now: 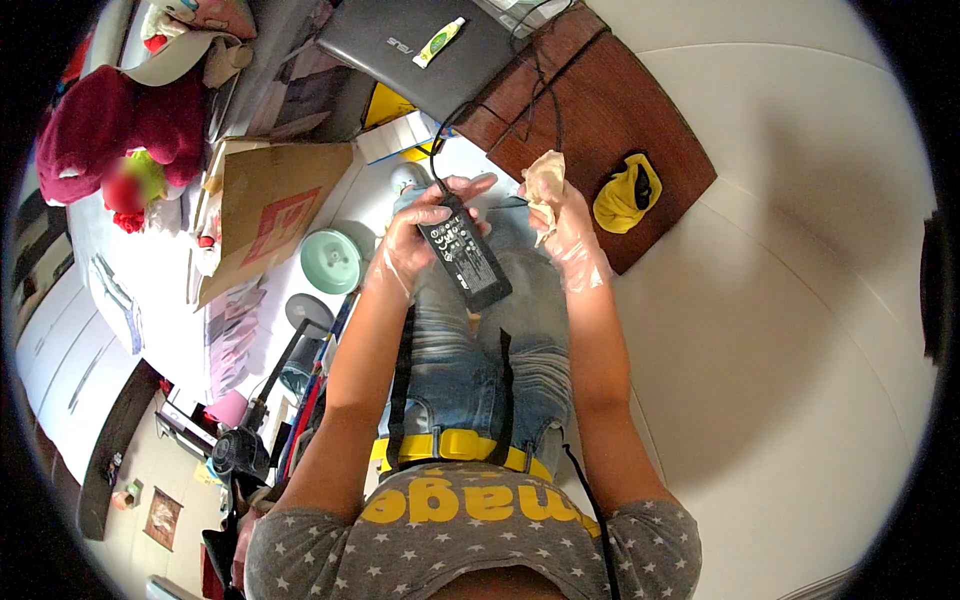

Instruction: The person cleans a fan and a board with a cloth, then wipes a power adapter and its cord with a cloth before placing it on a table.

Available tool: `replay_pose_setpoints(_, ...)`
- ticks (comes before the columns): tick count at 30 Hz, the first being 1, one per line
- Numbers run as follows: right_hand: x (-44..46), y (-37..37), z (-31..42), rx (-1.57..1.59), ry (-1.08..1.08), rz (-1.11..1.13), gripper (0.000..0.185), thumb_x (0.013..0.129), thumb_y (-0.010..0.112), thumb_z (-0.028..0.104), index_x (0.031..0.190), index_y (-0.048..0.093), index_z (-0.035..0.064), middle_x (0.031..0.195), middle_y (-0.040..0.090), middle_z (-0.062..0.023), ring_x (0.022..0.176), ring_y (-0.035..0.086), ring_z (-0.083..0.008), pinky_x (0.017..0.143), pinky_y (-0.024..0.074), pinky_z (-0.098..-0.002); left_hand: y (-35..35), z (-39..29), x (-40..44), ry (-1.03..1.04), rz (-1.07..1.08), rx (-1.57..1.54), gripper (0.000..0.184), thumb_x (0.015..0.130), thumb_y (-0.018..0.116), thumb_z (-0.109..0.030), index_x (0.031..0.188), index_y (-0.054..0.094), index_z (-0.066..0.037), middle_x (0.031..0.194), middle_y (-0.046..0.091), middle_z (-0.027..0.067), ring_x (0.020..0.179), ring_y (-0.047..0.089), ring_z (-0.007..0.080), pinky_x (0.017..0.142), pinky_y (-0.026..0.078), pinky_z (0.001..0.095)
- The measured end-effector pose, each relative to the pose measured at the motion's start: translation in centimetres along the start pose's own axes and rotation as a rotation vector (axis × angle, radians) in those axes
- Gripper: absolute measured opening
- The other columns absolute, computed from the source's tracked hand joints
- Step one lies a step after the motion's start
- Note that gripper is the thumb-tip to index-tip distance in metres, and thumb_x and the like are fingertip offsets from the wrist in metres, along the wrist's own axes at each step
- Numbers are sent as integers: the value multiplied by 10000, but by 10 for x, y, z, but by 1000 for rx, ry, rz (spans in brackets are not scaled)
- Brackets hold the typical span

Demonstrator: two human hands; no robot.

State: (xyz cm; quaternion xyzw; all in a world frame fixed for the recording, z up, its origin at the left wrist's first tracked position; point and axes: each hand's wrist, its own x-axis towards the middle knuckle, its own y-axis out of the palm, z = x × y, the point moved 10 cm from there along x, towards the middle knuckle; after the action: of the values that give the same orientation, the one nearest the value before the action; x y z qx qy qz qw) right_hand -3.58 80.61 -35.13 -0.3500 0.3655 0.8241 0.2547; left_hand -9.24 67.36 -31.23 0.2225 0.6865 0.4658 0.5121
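A black power adapter [466,258] with a printed label lies in my left hand [425,222], which wears a clear plastic glove. Its thumb and fingers are round the upper end, where a black cable leaves toward the laptop. My right hand [570,222], gloved the same way, is closed on a crumpled cream-coloured cloth [545,185] to the right of the adapter, not touching it. Above stands a brown wooden table [640,130] with a closed dark laptop [400,50]; a green and white tube [439,43] rests on its lid.
On the table's right part is a yellow and black cloth item [627,194]. A cardboard box [270,215] stands at the left, near a mint-green basin [331,262]. Black cables [540,75] cross the tabletop. A pale wall [800,300] fills the right side.
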Motion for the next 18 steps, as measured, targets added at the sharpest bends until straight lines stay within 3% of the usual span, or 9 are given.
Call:
replay_pose_setpoints(2,-4,3,-1,-4,31,-18,276,887,541,307,999,523,56,780,556,-58,531,479,-91,388,346,-218,4,-2,7,-3,22,-19,414,687,602,-46,1099,554,-39,1341,371,245,875,590,227,890,440,459)
replay_pose_setpoints(5,-14,-9,10,-308,93,-276,412,938,403,384,1019,575,18,812,605,-77,603,547,-110,457,408,-235,13,-2,22,-53,29,-12,452,685,600,-46,1132,540,-20,1332,380,250,879,590,234,877,449,462)
replay_pose_setpoints(6,-6,-11,15,-406,-41,-271,514,944,350,439,1008,596,-8,831,622,-81,672,588,-147,562,461,-265,20,-1,28,-68,64,-42,490,684,592,-46,1166,515,-6,1331,381,248,892,590,236,876,455,466)
replay_pose_setpoints(10,0,-4,36,-597,-285,-213,531,954,330,417,966,605,-38,813,628,-106,718,600,-173,671,467,-291,36,-8,54,-102,61,137,513,706,571,-76,1197,469,31,1267,461,223,916,593,248,858,484,448)
replay_pose_setpoints(11,4,-5,32,-597,-286,-212,531,954,330,417,966,605,-38,813,628,-106,718,600,-173,671,467,-291,33,-5,61,-159,44,181,585,709,557,-92,1264,417,29,1313,410,231,919,588,234,889,471,429)
replay_pose_setpoints(14,3,1,39,-546,-336,-179,530,955,321,412,946,611,-32,787,626,-107,714,598,-180,664,464,-304,39,0,74,-238,122,250,625,694,572,-113,1273,401,45,1282,441,223,915,581,211,871,479,390)
replay_pose_setpoints(16,-10,21,51,-741,-245,-129,540,963,301,423,964,602,-25,763,604,-58,656,562,-151,624,459,-282,43,8,80,-246,174,283,682,664,591,-143,1280,384,64,1237,483,202,905,580,188,830,492,337)
replay_pose_setpoints(18,-10,20,53,-789,-219,-107,529,960,312,418,969,600,-25,775,606,-63,658,567,-156,631,462,-285,54,10,79,-249,196,305,712,651,598,-154,1287,371,73,1211,501,189,901,580,186,818,494,331)
